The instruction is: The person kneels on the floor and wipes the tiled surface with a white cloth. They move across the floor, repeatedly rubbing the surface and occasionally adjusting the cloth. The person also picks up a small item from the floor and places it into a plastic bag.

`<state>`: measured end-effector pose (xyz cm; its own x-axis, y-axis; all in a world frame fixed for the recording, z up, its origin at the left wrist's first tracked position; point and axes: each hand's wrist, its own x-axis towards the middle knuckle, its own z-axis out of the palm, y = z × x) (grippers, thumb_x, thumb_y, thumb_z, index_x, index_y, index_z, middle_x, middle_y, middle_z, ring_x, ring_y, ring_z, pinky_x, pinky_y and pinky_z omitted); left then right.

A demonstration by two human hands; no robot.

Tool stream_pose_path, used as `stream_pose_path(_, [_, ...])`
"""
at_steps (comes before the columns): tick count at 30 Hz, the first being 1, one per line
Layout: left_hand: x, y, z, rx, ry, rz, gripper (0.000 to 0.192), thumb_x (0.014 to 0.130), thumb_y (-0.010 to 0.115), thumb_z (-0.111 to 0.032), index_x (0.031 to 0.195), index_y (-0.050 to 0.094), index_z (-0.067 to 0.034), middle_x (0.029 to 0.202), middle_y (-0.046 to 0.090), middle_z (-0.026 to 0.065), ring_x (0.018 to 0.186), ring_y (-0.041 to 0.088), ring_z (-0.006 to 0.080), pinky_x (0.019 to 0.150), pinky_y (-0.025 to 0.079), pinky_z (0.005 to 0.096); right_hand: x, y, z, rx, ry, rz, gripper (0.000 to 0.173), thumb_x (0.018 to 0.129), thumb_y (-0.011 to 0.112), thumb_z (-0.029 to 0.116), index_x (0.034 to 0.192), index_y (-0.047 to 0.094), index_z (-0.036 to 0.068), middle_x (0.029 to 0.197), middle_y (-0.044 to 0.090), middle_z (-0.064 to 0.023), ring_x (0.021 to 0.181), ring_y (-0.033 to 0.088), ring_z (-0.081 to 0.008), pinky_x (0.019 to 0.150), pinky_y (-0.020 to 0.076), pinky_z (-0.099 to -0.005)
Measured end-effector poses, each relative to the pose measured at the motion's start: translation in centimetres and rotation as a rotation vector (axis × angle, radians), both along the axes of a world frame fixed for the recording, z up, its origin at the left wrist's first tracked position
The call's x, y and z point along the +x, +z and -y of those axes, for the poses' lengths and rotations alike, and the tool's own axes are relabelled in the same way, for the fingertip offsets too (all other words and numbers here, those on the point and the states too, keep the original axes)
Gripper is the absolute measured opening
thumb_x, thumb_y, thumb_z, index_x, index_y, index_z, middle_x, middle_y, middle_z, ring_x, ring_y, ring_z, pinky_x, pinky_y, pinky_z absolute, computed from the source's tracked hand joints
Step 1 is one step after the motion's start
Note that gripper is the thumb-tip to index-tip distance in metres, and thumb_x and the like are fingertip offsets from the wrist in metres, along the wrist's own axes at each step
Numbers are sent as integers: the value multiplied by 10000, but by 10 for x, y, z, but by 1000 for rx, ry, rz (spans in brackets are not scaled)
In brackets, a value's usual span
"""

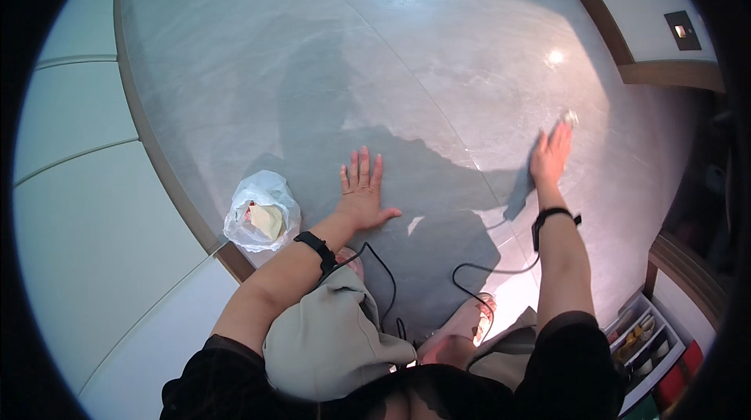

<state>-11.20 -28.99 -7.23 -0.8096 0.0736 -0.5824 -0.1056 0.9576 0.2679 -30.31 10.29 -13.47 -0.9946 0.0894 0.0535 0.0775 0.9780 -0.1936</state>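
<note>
My left hand [362, 194] lies palm down with spread fingers on the grey tiled floor [387, 91], holding nothing. To its left stands a translucent white plastic bag [261, 212], its mouth open, with a pale crumpled piece and something red inside. Farther out on the right, my right hand [551, 153] reaches over the floor with its fingers extended and close together. A small whitish, blurred thing [568, 118] shows at its fingertips; whether the fingers grip it or only press on it cannot be made out. Each wrist bears a black band with a black cable.
Pale cabinet fronts [76, 126] with a brown base strip line the left side. A white wall part with brown trim [616, 33] juts in at upper right. At lower right stands a white rack [642, 338] holding shoes. Cables loop near my feet and bent knees.
</note>
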Motion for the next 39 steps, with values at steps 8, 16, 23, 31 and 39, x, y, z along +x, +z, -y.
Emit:
stream_pose_path(8, [2,-5,-1,39,-14,-83,1260,688,647,-705,1504,-52,-46,1545,-128,253,1421,-143,443,1108,-34,607,42,-4,-6,-719,-288,-194,500,850,379,-54,1323,522,26,1415,468,-142,1357,380,-274,1131,276,-338])
stream_pose_path(16, [4,-16,5,0,-28,-106,1263,664,657,-715,1512,-10,-59,1550,-103,253,1426,-121,441,1107,-31,607,104,43,305,-301,766,176,546,945,415,323,1446,349,119,1542,252,-100,1430,222,-242,1162,174,-431])
stream_pose_path(23, [1,-12,5,55,-24,-142,1279,661,656,-727,1511,-38,-70,1542,-127,264,1421,-134,449,1101,-28,615,77,32,165,-139,474,148,640,928,483,351,1491,257,150,1552,228,-90,1447,166,-248,1149,120,-524])
stream_pose_path(31, [7,-19,5,33,-19,-143,1284,664,649,-731,1507,-56,-67,1541,-142,256,1419,-146,446,1102,-37,613,125,-1,-100,15,-204,214,632,955,432,256,1486,183,20,1558,143,-187,1450,121,-296,1182,109,-392])
stream_pose_path(39, [5,-18,10,20,4,-108,1314,639,674,-725,1508,-76,-85,1545,-146,244,1421,-155,433,1100,-46,612,83,66,-79,-505,-557,309,595,820,405,-48,1413,370,-23,1431,415,-203,1263,469,-290,1033,403,-357])
